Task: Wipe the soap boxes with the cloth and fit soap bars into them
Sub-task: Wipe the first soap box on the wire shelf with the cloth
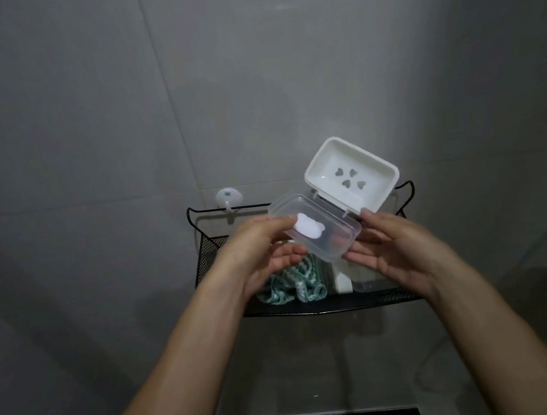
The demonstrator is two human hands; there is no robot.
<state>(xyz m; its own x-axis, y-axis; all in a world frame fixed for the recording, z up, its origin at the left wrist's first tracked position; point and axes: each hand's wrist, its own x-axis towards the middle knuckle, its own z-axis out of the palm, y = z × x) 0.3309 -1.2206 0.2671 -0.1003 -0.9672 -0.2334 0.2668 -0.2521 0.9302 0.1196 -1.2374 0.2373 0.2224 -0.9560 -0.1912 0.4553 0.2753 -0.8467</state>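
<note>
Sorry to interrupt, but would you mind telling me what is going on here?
A person holds an open soap box above a black wire shelf on a grey tiled wall. The left hand grips the clear lid, which has a white bear-shaped mark on it. The right hand supports the box from the other side, with the white tray tipped up and empty. A green striped cloth lies on the shelf, so no soap is fitted yet.
</note>
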